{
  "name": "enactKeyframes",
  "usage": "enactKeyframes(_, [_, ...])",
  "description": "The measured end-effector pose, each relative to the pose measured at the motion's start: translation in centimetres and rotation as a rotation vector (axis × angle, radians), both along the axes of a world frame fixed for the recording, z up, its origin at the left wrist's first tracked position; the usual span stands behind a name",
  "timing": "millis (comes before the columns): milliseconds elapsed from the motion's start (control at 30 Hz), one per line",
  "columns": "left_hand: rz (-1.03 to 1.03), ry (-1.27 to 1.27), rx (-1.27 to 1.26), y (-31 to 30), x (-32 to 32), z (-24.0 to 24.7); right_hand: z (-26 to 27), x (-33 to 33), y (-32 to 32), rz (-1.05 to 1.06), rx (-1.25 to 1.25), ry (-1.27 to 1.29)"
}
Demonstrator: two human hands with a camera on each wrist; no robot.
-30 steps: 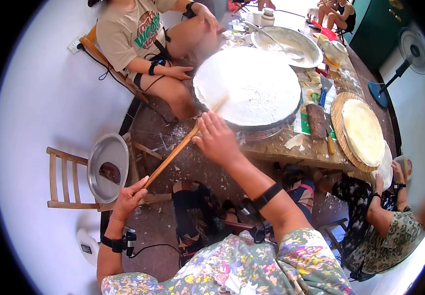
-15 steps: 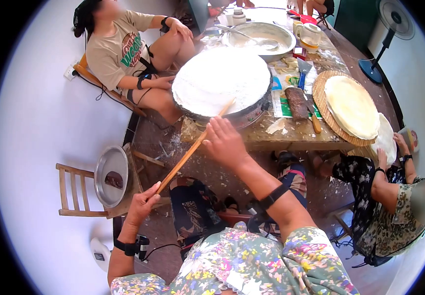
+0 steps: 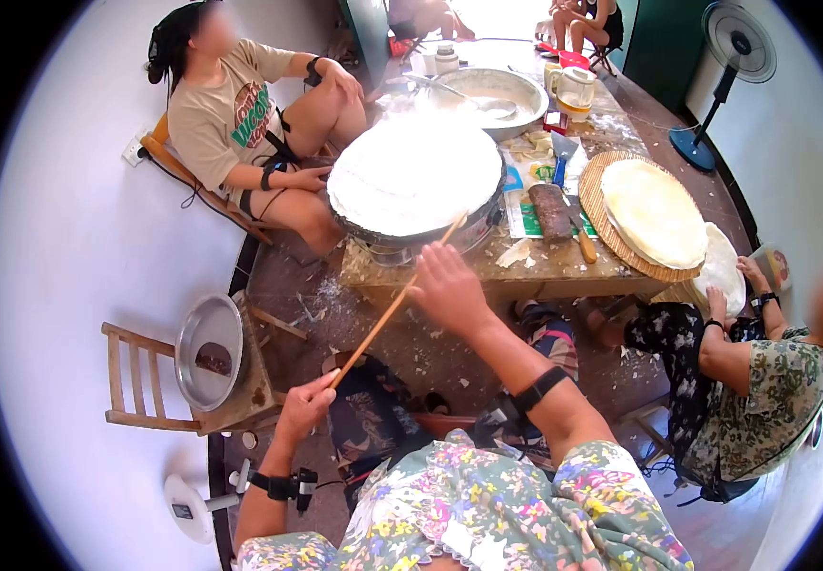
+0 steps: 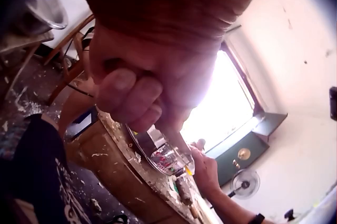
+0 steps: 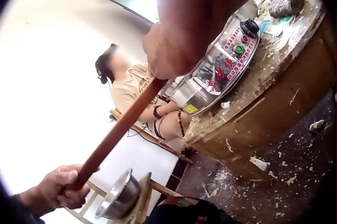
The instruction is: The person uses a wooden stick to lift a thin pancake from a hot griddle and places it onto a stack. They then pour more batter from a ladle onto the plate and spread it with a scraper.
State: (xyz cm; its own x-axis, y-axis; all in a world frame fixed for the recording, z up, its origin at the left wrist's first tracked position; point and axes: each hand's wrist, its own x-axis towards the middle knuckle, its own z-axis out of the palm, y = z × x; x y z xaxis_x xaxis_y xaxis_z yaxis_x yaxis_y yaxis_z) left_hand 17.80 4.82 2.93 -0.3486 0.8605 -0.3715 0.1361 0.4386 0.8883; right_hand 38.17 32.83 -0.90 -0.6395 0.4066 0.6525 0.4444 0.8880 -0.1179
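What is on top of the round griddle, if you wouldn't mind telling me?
A white layer covers most of the griddle, and the wooden stick overlaps its near edge in the head view. The griddle's surface beneath the layer is covered, and glare hides finer detail.

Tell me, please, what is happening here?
A person holds a wooden stick, left hand at its near end, right hand farther up. The far tip is at the edge of a white-topped round griddle. Pale round sheets lie on a woven mat; a seated person touches another sheet.
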Motion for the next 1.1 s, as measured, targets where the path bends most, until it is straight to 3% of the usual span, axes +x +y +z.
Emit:
enactKeyframes(100, [0.050,-0.057,0.037,-1.6,0.6,-0.8,1.5,0.1,-1.0,0.026,-0.013,-0.019])
enactKeyframes(233, [0.012,0.497,0.293,-1.5,0.2,-2.0,0.4,-1.7,-1.0,0.045,-0.047,-0.029])
enactKeyframes(433, [-0.020,0.996,0.178,-0.8,1.6,1.6,-0.8,-2.8,-0.8,0.067,-0.096,0.034])
enactKeyframes(533, [-0.023,1.086,0.145,-1.2,2.2,1.6,-1.4,-3.9,-0.4,0.101,-0.109,0.051])
enactKeyframes(767, [0.083,0.894,0.079,-3.8,4.7,0.4,-0.3,-4.5,-1.8,0.156,-0.155,0.006])
enactKeyframes(1100, [-0.029,0.690,0.151,-1.1,6.0,0.5,-0.2,-0.9,-0.3,0.077,-0.127,0.057])
